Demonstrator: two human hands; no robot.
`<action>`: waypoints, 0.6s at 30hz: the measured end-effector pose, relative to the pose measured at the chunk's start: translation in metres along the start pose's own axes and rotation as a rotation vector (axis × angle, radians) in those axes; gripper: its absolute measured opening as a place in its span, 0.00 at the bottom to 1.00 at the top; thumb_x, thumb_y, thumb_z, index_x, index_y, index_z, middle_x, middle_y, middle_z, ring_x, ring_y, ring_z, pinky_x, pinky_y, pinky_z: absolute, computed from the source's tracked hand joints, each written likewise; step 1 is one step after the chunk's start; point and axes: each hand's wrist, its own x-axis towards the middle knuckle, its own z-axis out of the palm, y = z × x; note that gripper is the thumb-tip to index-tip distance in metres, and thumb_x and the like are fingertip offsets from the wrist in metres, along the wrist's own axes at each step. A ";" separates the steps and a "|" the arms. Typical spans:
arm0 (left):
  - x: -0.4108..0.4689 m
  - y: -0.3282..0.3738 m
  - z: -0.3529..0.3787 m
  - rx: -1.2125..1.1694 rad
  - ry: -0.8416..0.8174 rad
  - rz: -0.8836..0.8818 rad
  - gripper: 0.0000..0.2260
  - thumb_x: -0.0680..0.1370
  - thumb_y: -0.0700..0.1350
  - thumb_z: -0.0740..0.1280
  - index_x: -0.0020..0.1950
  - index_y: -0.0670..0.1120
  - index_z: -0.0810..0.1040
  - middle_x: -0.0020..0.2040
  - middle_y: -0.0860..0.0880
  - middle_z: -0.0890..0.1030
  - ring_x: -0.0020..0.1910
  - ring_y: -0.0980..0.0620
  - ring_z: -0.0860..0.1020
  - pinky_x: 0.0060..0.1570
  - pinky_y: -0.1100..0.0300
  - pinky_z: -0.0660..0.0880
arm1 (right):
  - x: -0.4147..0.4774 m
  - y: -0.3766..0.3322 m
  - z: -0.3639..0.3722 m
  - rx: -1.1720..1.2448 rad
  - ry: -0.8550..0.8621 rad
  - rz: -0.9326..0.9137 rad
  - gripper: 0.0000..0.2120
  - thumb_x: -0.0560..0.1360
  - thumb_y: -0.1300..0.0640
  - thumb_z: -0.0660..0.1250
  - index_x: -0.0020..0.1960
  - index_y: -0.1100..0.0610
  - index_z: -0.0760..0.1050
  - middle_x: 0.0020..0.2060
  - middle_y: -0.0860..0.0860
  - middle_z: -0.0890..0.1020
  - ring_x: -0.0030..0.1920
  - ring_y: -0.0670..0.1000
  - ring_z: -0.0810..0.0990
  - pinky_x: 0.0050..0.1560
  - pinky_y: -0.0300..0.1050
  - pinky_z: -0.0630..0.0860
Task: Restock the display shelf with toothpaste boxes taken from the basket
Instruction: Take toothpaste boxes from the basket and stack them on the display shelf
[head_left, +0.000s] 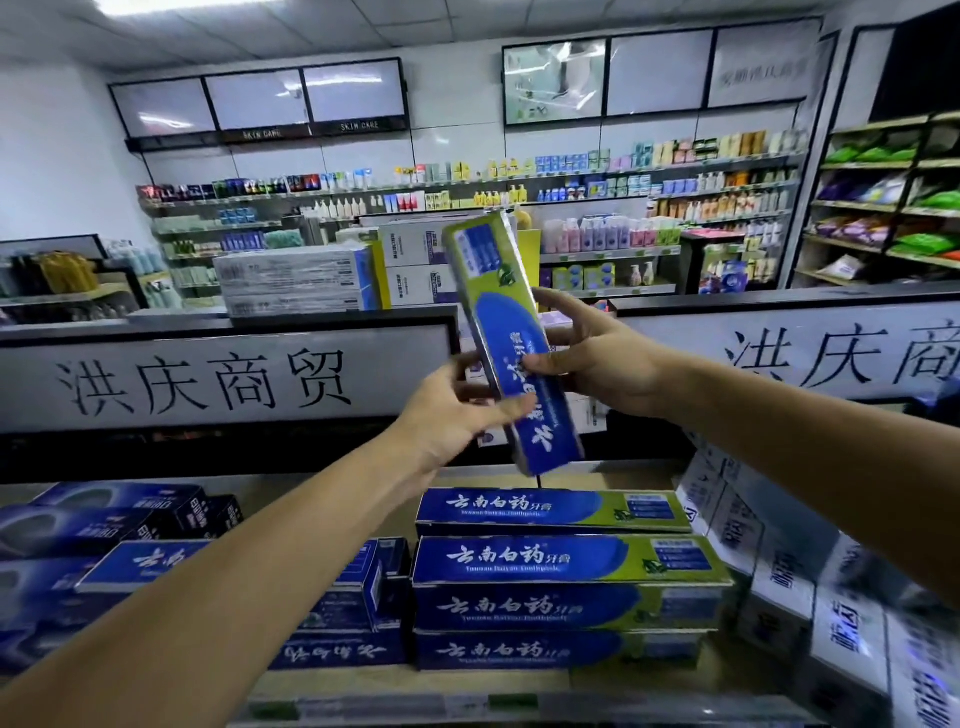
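A long blue and green toothpaste box (506, 317) stands almost upright in the air above the display shelf (332, 501). My left hand (457, 410) grips its lower part from the left, thumb across the front. My right hand (592, 358) holds its middle from the right, thumb on the front face. Directly below, a stack of matching blue and green toothpaste boxes (566, 571) lies flat on the shelf. The basket is not in view.
Dark blue boxes (104, 525) fill the shelf's left side and white boxes (810, 582) its right. A white sign panel (208, 384) with black characters stands behind the shelf. Stocked wall shelves (571, 208) line the back of the shop.
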 end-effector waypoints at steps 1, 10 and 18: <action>-0.002 -0.005 0.003 0.071 -0.020 0.005 0.34 0.60 0.54 0.79 0.64 0.55 0.72 0.55 0.53 0.83 0.53 0.56 0.82 0.47 0.58 0.81 | 0.002 0.001 0.003 0.068 0.020 -0.017 0.36 0.69 0.67 0.70 0.72 0.47 0.65 0.65 0.63 0.76 0.58 0.58 0.82 0.47 0.54 0.82; 0.008 -0.007 -0.041 0.556 0.000 0.187 0.37 0.71 0.45 0.77 0.75 0.56 0.64 0.66 0.54 0.75 0.61 0.57 0.77 0.58 0.58 0.77 | 0.006 -0.011 -0.022 0.192 0.300 -0.181 0.29 0.62 0.70 0.74 0.60 0.55 0.74 0.51 0.56 0.82 0.50 0.58 0.83 0.46 0.49 0.82; 0.018 -0.016 -0.066 0.899 -0.239 0.081 0.34 0.72 0.43 0.76 0.72 0.65 0.66 0.60 0.59 0.74 0.52 0.62 0.76 0.44 0.69 0.72 | -0.030 0.026 -0.052 -0.913 0.121 -0.023 0.32 0.64 0.51 0.80 0.64 0.44 0.72 0.56 0.50 0.77 0.52 0.52 0.80 0.51 0.47 0.81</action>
